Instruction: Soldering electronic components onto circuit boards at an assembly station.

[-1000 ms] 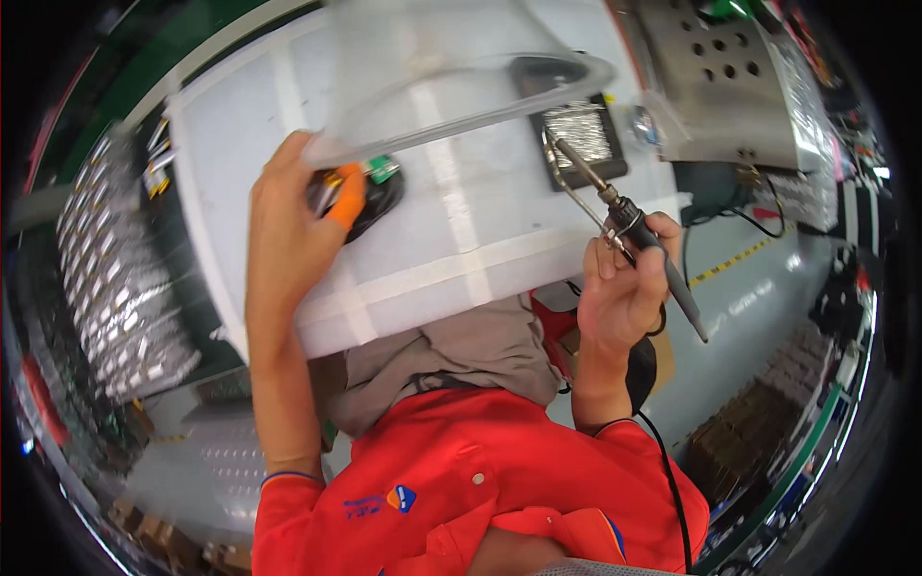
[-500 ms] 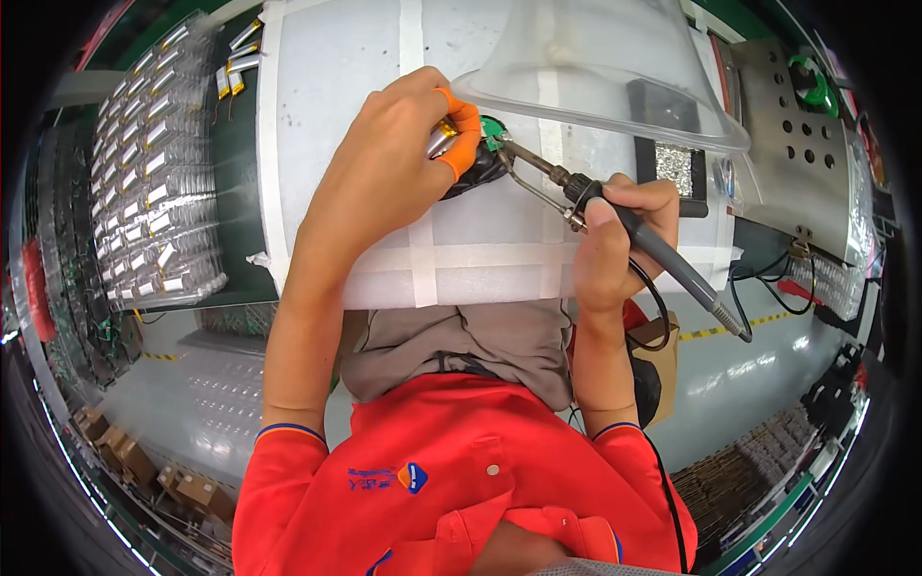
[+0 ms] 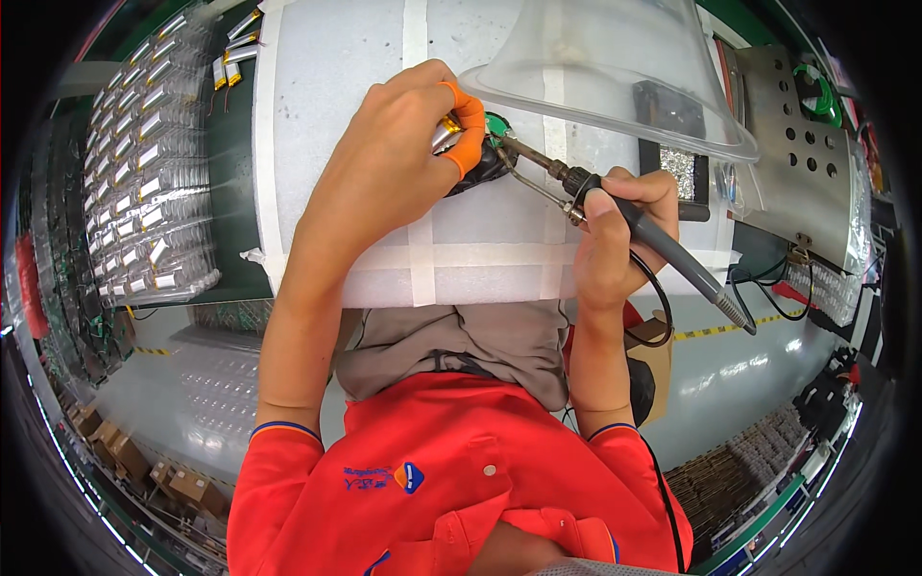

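My left hand (image 3: 389, 149), with orange finger cots (image 3: 469, 152) on two fingertips, is closed around a small silver battery cell (image 3: 445, 136) with yellow tape at its end. Just right of those fingertips a small green circuit board (image 3: 497, 126) shows, partly hidden by them. It lies at a glossy black piece (image 3: 492, 169) whose kind I cannot make out. My right hand (image 3: 610, 250) grips a dark-handled soldering iron (image 3: 663, 248). A thin bent metal tube (image 3: 533, 184) runs beside the iron's barrel. Both the iron's tip and the tube's end reach the board, where exact contact is too small to tell.
A clear plastic hood (image 3: 615, 106) hangs over the far part of the white, taped work mat (image 3: 331, 86). Under its right side stands a dark tray (image 3: 696, 206) of metal shavings. Stacked trays of battery cells (image 3: 149, 163) fill the left; a perforated metal box (image 3: 802, 173) stands right.
Both hands keep their grips and the iron stays at the board. The whole view has shifted slightly; hardly anything else differs.
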Demonstrator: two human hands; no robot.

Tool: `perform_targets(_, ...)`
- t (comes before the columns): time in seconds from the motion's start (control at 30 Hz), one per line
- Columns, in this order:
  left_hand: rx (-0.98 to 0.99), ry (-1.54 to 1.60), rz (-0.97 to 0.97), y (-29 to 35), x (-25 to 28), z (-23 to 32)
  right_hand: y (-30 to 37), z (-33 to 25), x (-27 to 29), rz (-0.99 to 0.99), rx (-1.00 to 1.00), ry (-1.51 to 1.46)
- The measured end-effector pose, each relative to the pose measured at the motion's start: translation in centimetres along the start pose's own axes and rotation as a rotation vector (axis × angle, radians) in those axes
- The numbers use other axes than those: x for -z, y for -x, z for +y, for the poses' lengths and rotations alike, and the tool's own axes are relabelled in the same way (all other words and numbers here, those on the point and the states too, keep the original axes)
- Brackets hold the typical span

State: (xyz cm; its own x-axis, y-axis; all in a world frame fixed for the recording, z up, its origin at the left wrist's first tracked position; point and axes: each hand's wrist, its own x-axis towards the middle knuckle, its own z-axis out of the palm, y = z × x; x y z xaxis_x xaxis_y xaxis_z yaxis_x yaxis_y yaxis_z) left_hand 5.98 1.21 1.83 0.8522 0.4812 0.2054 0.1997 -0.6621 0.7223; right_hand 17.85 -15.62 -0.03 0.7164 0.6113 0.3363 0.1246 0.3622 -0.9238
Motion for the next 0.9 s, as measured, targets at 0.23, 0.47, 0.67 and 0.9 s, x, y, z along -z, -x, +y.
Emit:
perform_targets(0.23, 0.016, -0.017, -0.007, -0.13, -0.01, 0.23, 0.29, -0.07, 0.16, -0.012, 0.091, 0.025)
perform_targets(0.47, 0.049, -0.025, -0.015, -0.08, -0.02, 0.4, 0.39, -0.06, 0.28, 0.018, 0.051, -0.007)
perform_targets(0.67, 0.033, -0.004, -0.019, -0.06, 0.07, 0.26, 0.33, -0.05, 0.14, 0.015, 0.005, -0.011)
perform_targets(0.9, 0.009, -0.008, -0.021, -0.02, 0.14, 0.12, 0.27, -0.04, 0.23, -0.012, -0.011, 0.022)
